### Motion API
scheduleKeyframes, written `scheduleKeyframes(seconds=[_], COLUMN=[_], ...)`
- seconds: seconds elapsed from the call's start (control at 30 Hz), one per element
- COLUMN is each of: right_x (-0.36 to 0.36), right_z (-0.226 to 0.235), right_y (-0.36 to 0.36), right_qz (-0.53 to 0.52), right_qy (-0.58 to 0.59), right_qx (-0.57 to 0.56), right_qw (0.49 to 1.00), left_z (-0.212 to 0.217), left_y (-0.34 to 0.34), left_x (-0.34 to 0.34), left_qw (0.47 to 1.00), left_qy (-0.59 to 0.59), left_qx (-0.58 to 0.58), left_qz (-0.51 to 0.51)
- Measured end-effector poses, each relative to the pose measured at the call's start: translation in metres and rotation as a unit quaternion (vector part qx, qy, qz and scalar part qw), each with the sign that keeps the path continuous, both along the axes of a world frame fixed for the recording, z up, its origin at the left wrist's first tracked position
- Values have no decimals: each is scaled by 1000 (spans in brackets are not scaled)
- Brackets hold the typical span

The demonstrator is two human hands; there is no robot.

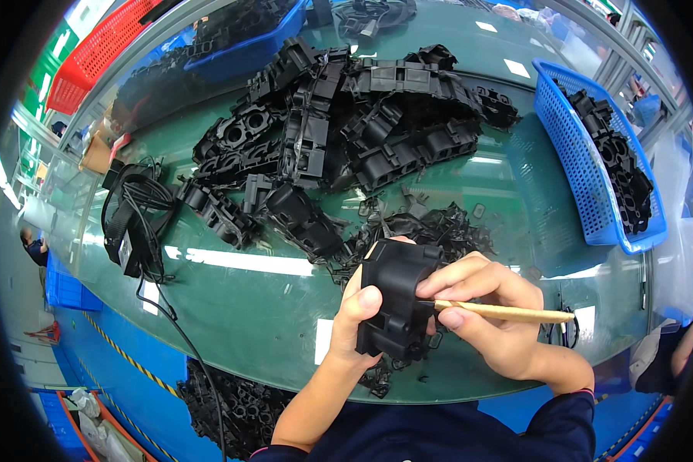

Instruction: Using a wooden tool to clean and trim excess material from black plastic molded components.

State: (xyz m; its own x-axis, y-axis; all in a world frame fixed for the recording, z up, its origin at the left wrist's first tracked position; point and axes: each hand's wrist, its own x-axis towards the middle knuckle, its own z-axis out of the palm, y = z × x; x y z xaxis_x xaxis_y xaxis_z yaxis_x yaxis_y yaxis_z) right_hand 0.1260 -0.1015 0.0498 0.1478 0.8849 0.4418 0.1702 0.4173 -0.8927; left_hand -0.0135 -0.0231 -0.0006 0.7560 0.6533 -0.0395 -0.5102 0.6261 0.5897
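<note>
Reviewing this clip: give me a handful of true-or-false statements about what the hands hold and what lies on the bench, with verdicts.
1. The left hand grips a black plastic part. True.
2. The right hand holds a red screwdriver. False: it holds a slim tan-handled tool against the part.
3. A heap of black plastic parts lies on the green table. True.
4. The blue basket at right holds nothing. False: black parts lie in it.
5. A black cable bundle lies at left. True.
</note>
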Motion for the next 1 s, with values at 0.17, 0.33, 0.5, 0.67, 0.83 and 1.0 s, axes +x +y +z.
scheduleKeyframes(seconds=[0.17, 0.33, 0.5, 0.67, 0.83, 1.0], right_x=[3, 1, 2, 24, 51, 24], right_z=[-1, -1, -2, 1, 22, 15], right_y=[1, 6, 1, 10, 18, 9], right_qz=[-25, -104, -112, -123, -291, -3], right_qy=[-44, -207, 51, 160, -107, -62], right_qx=[36, 128, 51, 12, 150, -12], right_qw=[998, 964, 991, 979, 939, 998], left_z=[2, 6, 3, -2, 0, 5], left_y=[-3, -6, -6, -4, 15, 6], left_x=[4, 6, 4, 4, -1, 1], left_qw=[998, 990, 999, 997, 985, 992], left_qy=[38, 106, 24, 4, -169, -77], left_qx=[38, 89, -35, -57, -5, -23], left_qz=[30, 36, -21, -54, 26, 102])
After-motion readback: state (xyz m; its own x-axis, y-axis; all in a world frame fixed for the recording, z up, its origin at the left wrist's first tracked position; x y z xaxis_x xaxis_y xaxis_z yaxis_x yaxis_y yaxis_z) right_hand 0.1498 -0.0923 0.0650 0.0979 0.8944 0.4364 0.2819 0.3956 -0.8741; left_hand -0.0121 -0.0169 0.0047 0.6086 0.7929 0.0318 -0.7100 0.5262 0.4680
